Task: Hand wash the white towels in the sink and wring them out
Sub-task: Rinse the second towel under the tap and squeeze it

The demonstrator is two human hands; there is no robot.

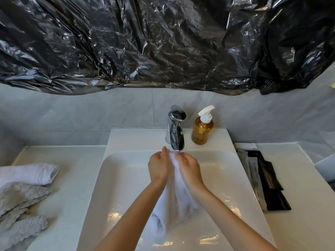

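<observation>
Left hand (159, 167) & right hand (189, 169) are both clenching one white towel (174, 201) under the tap (175, 131), hanging into the sink (126, 178). Prob. mid-wash; wringing's pending. Another towel (34, 173) is waiting on the table (72, 178).

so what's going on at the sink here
A person is hand washing a white towel in the sink. The left hand and right hand both grip its top end just under the faucet, and the rest hangs into the basin. Another white towel lies on the counter to the left, and a soap dispenser stands beside the faucet.
</observation>
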